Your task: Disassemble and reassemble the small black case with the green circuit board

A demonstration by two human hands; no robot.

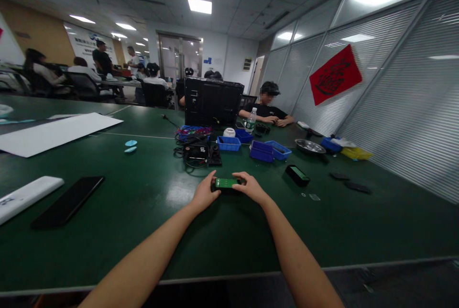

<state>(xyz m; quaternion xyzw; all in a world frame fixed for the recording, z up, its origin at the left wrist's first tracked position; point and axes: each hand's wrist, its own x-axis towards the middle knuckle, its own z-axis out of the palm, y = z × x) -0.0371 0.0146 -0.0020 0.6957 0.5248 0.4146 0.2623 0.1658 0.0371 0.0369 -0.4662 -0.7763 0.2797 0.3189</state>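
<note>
In the head view, the left grip (206,193) and right grip (253,188) are closed around opposite ends of a green circuit board (225,183), which sits between them over the table (229,236). Beyond both grips stands a blue plastic bin (228,147); right of the right grip lies a black case (303,182) with a green panel (297,172).

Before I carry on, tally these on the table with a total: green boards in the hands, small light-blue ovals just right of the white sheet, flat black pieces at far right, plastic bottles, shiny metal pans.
Green board held in both hands: 1
Light-blue ovals: 2
Flat black pieces: 2
Plastic bottle: 1
Metal pan: 1
Total: 7
</note>
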